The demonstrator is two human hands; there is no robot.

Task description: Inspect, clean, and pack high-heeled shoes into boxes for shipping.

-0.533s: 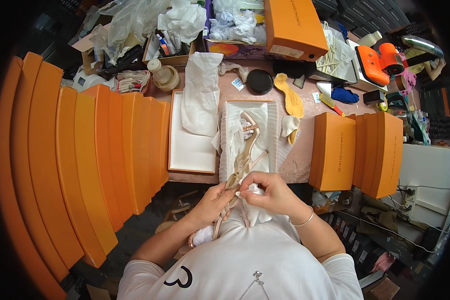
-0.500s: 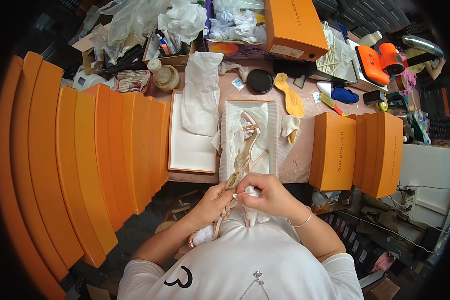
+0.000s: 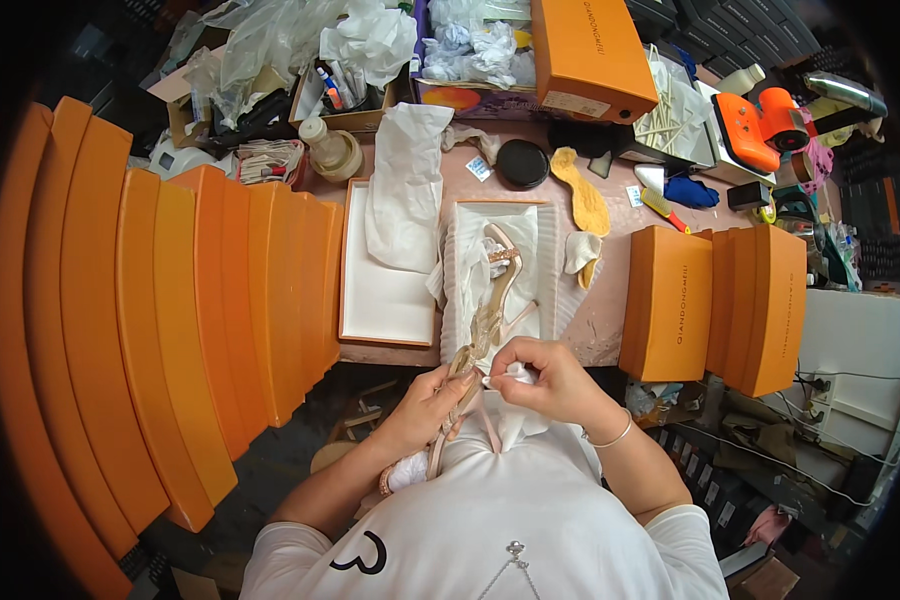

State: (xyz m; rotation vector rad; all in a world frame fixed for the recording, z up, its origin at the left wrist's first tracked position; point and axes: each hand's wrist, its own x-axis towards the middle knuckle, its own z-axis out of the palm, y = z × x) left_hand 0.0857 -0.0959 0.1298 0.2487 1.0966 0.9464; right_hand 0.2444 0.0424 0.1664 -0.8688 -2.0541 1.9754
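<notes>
While both hands work close to the chest, the left hand (image 3: 425, 405) is curled around a strappy high-heeled sandal (image 3: 457, 400), holding it by the sole with the toe end pointing far. The right hand (image 3: 542, 378) has its fingers pressed together, pinching a wad of white tissue (image 3: 515, 375) against the sandal's upper. A second sandal (image 3: 498, 285) lies in the open shoebox (image 3: 545, 250) on the pink surface (image 3: 610, 320), just far of the hands. To the left of that box sits the box lid (image 3: 385, 300).

Risk, as judged: the thin straps could bend or crease if the tissue is forced in; the sandal could slip from the left hand's grip and knock the boxed one.
</notes>
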